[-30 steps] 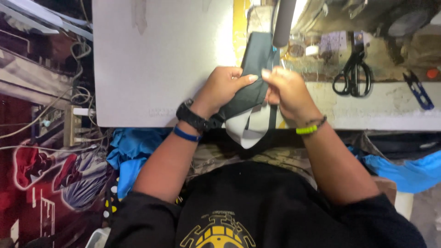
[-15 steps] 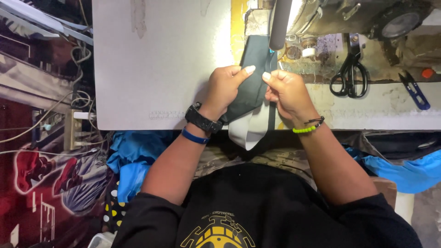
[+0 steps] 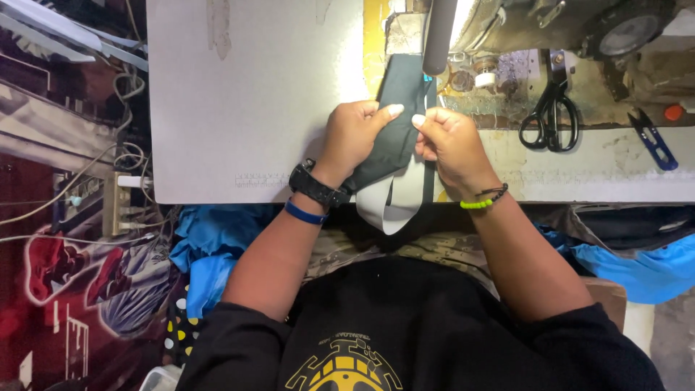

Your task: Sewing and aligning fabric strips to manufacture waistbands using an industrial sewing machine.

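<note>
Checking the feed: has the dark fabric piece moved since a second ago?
Cannot tell: the dark fabric piece stays under the sewing machine, pinched by left hand and right hand.

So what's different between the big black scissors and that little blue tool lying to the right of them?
The black scissors are larger, with two round finger loops; the blue snips are smaller and slim, with no loops. The scissors lie nearly straight up and down in the picture, loops toward the person; the snips lie slanted. The scissors are black all over, the snips blue. Both rest untouched on the table, right of both hands.
</note>
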